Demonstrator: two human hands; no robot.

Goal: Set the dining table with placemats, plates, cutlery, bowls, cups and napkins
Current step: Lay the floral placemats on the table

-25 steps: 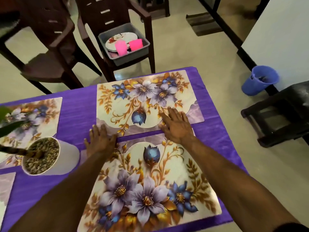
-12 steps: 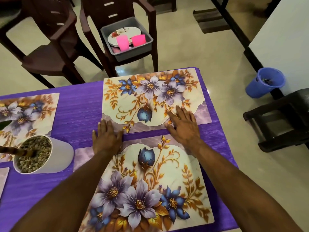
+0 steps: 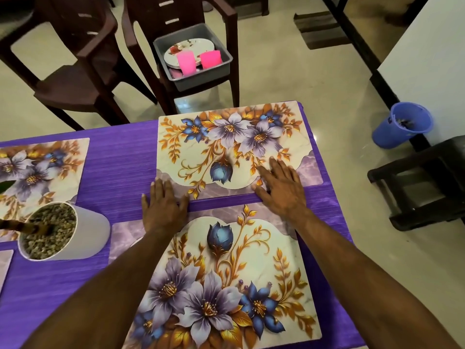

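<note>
The table is covered by a purple cloth with fine horizontal streaks [image 3: 118, 167]. On the far rectangular placemat [image 3: 226, 147] a cream marbled ground is printed with lilac and blue flowers, gold leaves and a blue bud, edged in mauve marble. The same pattern is repeated on the near placemat [image 3: 221, 280] and on the left placemat [image 3: 42, 172]. A white round pot filled with grey-brown gravel [image 3: 63, 230] is seen at left. In the grey plastic tub [image 3: 201, 64] on a dark brown chair [image 3: 181, 23], white plates with a red motif [image 3: 191, 47] and two bright pink cups [image 3: 186, 62] are held. A blue plastic bucket [image 3: 402, 124] is noted on pale cream floor tiles [image 3: 289, 79] at right.
</note>
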